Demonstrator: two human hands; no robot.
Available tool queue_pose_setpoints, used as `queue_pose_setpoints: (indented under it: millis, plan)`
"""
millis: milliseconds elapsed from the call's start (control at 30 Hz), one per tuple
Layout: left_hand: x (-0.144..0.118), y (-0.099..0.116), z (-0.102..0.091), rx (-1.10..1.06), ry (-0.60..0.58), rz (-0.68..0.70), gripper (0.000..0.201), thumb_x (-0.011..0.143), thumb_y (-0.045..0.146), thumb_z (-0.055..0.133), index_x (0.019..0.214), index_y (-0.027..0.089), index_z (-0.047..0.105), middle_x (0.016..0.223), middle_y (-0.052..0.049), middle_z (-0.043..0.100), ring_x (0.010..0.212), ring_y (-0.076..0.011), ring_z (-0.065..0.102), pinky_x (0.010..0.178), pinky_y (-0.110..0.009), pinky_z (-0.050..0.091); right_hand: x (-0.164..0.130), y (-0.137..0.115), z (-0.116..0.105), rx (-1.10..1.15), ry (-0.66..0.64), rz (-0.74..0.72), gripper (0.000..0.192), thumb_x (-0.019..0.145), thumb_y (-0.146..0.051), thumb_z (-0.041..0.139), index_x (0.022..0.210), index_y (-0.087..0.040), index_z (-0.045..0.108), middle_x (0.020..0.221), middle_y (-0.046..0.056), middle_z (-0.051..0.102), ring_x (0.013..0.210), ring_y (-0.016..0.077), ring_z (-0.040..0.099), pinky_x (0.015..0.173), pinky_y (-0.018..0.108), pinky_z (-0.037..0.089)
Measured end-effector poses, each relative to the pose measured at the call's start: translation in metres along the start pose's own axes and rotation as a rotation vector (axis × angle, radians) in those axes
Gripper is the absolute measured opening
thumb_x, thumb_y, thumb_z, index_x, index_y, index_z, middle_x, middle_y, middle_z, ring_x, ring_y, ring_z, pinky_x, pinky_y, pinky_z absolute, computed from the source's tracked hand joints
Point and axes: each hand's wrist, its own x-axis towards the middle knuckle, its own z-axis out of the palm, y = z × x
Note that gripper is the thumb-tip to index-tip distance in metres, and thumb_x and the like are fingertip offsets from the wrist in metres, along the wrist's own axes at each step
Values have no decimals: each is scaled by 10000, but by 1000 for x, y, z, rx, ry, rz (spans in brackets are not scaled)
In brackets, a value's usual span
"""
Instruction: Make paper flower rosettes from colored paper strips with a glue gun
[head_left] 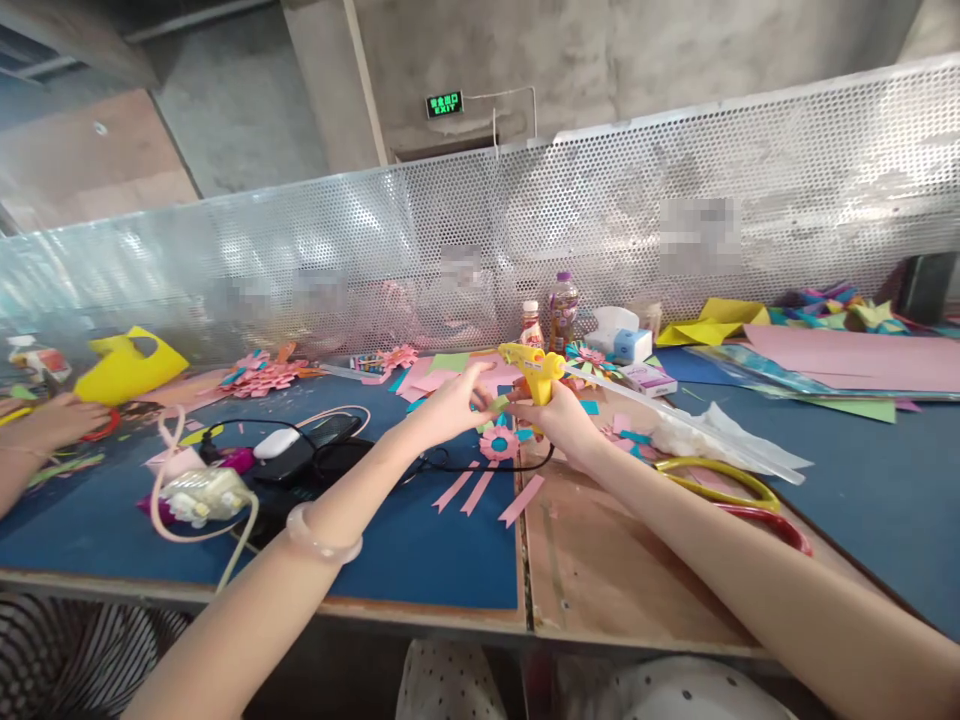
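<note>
My right hand (pixel 564 418) is wrapped round the handle of a yellow hot glue gun (pixel 534 366), its nozzle pointing left. A long clear glue stick (pixel 690 425) runs out of its back end, and a black cord hangs below the grip. My left hand (pixel 450 408) is in front of the nozzle, fingers bent and apparently pinching a small piece of green paper (pixel 498 404); the fingertips are partly hidden. Just below both hands lies a pink paper flower (pixel 499 442) with a blue centre. Pink paper strips (pixel 480 488) with notched ends are on the table nearby.
Scissors with yellow handles (pixel 720 480) and red handles (pixel 772 522) lie under my right forearm. Cables and a power adapter (pixel 276 443) are at left. Bottles (pixel 562 312) stand by the perforated metal screen (pixel 637 200). Another person's hand (pixel 75 412) is at far left.
</note>
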Motion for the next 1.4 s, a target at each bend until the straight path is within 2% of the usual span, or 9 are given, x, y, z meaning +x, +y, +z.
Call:
queue_pose_setpoints:
  millis: [200, 367, 500, 600, 733, 833, 1133, 1300, 1400]
  plan:
    - [1, -8, 7, -64, 33, 6, 774, 732, 305, 673, 1369, 180, 251, 873, -54, 641, 776, -163, 627, 682, -278, 470, 2, -4, -6, -106, -22, 4, 242, 627, -226, 626, 850, -141, 589, 802, 45, 648, 607, 125, 556, 512, 235, 436]
    - [-13, 3, 10, 198, 5, -164, 824, 688, 507, 662, 1330, 126, 314, 803, -63, 658, 709, -204, 623, 596, -275, 431, 5, 3, -12, -211, 21, 12, 210, 639, -208, 591, 843, -156, 582, 793, 34, 633, 571, 113, 534, 445, 208, 387]
    - [-21, 4, 18, 310, -38, -229, 774, 702, 445, 654, 1327, 116, 337, 807, -81, 674, 761, -241, 637, 602, -277, 404, 8, 11, -18, -299, 65, 68, 194, 634, -185, 572, 826, -160, 567, 689, 17, 600, 506, 114, 509, 394, 205, 346]
    - [-18, -4, 22, 203, -8, -274, 671, 730, 363, 639, 1289, 96, 383, 809, -90, 683, 799, -249, 641, 643, -290, 416, 8, 15, -22, -351, 85, 107, 197, 628, -174, 576, 823, -151, 562, 669, 19, 599, 464, 106, 494, 392, 213, 344]
    - [-13, -18, 23, 94, -6, -318, 645, 712, 327, 671, 1249, 85, 409, 769, -77, 688, 758, -234, 651, 651, -294, 438, 8, 17, -26, -374, 80, 99, 256, 609, -142, 587, 864, -151, 559, 807, 40, 646, 501, 92, 518, 450, 215, 383]
    - [-12, -26, 23, 29, -3, -341, 600, 700, 300, 689, 1209, 111, 433, 748, -53, 689, 730, -217, 656, 660, -295, 451, 11, 22, -26, -373, 69, 91, 257, 613, -150, 593, 868, -150, 566, 814, 43, 655, 513, 97, 526, 464, 218, 390]
    - [-12, -37, 27, -84, 26, -399, 569, 671, 232, 715, 1153, 95, 445, 734, -56, 693, 699, -205, 659, 666, -299, 458, 18, 42, -20, -277, 16, 38, 323, 595, -166, 612, 915, -153, 570, 817, 34, 669, 649, 143, 595, 547, 234, 439]
    - [-11, -36, 25, -92, 57, -367, 463, 637, 245, 738, 1035, 113, 542, 706, -48, 679, 662, -213, 643, 634, -307, 457, 13, 32, -19, -266, 50, 37, 298, 612, -204, 613, 902, -142, 587, 817, 44, 663, 578, 125, 548, 493, 230, 408]
    - [-8, -28, 20, -104, 123, -304, 284, 686, 264, 700, 924, 139, 607, 844, -72, 686, 792, -215, 640, 738, -320, 460, 7, 20, -19, -261, 74, 22, 285, 644, -249, 604, 909, -145, 606, 814, 45, 653, 553, 112, 507, 453, 218, 372]
